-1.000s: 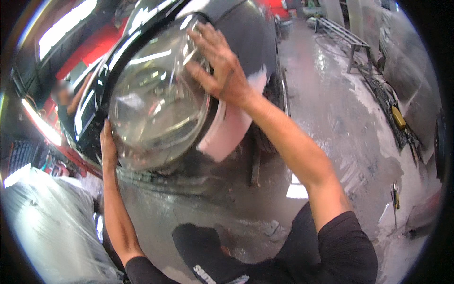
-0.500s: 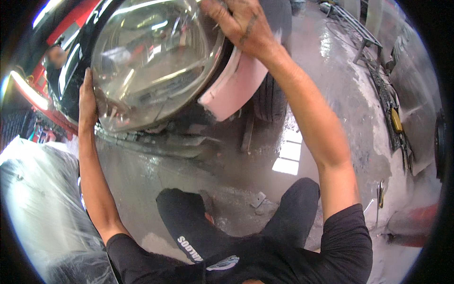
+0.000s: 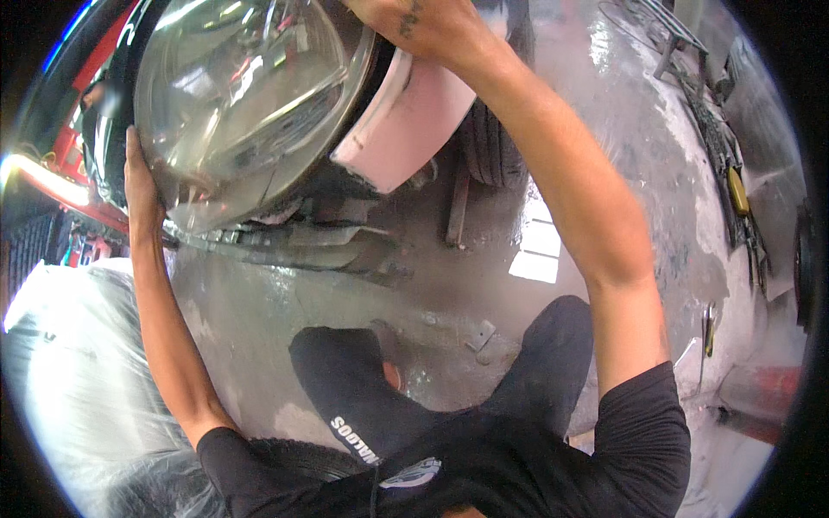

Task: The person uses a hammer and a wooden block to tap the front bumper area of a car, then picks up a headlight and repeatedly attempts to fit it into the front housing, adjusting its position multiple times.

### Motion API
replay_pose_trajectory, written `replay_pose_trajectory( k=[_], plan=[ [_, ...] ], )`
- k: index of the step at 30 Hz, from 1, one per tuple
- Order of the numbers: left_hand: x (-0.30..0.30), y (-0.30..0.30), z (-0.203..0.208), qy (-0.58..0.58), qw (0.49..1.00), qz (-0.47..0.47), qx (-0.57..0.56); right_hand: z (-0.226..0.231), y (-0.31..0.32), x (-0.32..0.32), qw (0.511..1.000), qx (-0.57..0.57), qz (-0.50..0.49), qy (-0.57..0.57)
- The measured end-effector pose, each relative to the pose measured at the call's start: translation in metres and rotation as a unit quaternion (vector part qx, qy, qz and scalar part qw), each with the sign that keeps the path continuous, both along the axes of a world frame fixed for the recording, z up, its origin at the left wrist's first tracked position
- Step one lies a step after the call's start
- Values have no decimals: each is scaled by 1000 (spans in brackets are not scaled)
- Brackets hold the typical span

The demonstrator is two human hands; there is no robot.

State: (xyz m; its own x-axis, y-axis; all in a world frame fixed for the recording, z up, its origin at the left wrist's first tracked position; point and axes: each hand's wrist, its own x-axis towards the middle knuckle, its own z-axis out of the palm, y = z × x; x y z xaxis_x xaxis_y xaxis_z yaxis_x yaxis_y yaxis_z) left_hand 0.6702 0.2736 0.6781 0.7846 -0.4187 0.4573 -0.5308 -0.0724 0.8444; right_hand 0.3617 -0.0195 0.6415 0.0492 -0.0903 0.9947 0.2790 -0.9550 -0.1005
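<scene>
A large clear headlight [image 3: 242,112] with a curved lens fills the upper left, beside a glossy black car panel. My left hand [image 3: 143,186] grips its left edge, one digit pointing up along the side. At the upper right rim of the headlight is my right hand [image 3: 423,24], bent over the edge; the top of the picture cuts off most of its fingers. A pale pink panel piece [image 3: 406,125] with a rough edge sits below my right wrist. Dark, uneven trim [image 3: 319,246] runs under the headlight.
Behind the pink piece stands a tyre [image 3: 496,142]. Clear plastic sheeting [image 3: 78,363] covers something at the left. Metal bars and a yellow-handled tool [image 3: 737,191] lie along the right. A small metal plate [image 3: 480,336] rests on the wet grey floor [image 3: 449,285] between my knees.
The headlight, pink piece and both hands appear farther left and higher as the view shifts. My right fingers have largely passed out of the top of the picture. Both hands stay at the headlight.
</scene>
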Motion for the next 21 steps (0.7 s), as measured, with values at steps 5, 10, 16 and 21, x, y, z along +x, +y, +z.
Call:
replay_pose_trajectory(
  k=[5,10,16,21],
  plan=[
    [-10,-1,2,36,997,-53,-41,1,-4,0,1000,-15,8,-4],
    [-27,2,6,36,999,-8,-9,-3,-3,9,997,-64,-39,-13],
    [-20,4,5,6,1000,4,-9,-4,-4,8,997,-59,-35,-27],
    [3,10,-5,-2,999,-24,38,-12,18,13,992,-77,-99,-27]
  ],
)
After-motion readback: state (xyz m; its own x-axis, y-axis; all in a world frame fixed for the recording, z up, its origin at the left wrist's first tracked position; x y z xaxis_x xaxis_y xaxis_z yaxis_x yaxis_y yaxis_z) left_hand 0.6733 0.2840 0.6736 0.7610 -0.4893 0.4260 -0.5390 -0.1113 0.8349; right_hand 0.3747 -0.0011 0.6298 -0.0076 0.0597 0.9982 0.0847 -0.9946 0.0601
